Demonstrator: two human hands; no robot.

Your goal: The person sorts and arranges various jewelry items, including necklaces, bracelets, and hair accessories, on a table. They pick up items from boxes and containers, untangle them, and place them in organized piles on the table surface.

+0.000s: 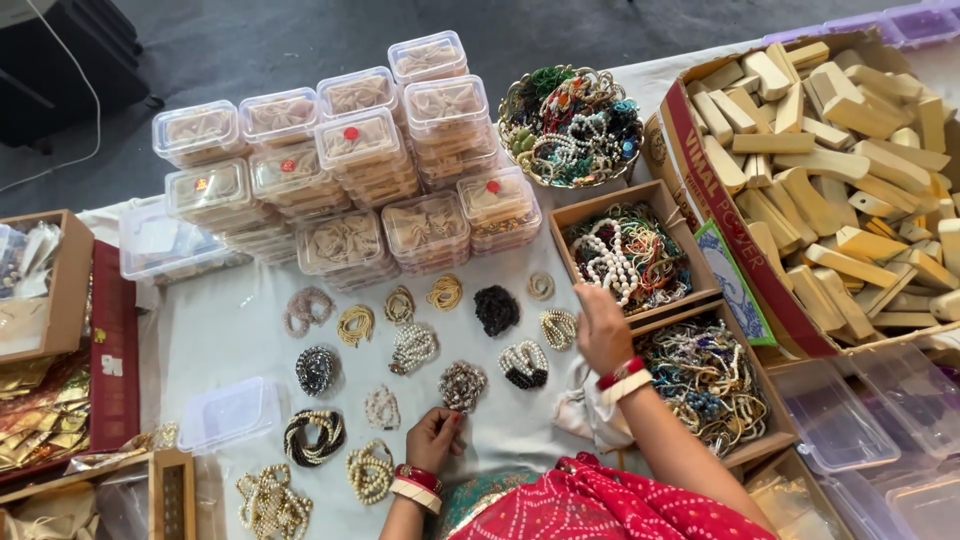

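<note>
Hands are seen from above, both reaching forward from the lower middle of the frame over a desk (pixel 230 330) covered with a white cloth. The left hand (pixel 433 437) is held low, near the bottom centre, with the wrist bent and the fingers curled together; a small bead bundle (pixel 462 384) of brown and white beads is touched or pinched at its lower edge by the fingertips, though the exact grip cannot be told. A red and white bangle is worn on this wrist. The right hand (pixel 602 328) is stretched further up, right of centre, with the forearm running diagonally from the lower right. Its back is turned to the camera and its fingers are bent downward at the edge of a cardboard tray (pixel 660 196) filled with white and green bead strings; whether something is pinched by it cannot be told. Red and white bangles are seen on this wrist too.

Between the two hands, a black and white bead bundle (pixel 524 363) is lying on the cloth. More small bundles are laid in rows across the middle of the frame. Stacks of clear plastic boxes (pixel 345 150) are placed in the upper middle, and a round bowl of mixed beads (pixel 570 125) is set just to their right.
</note>
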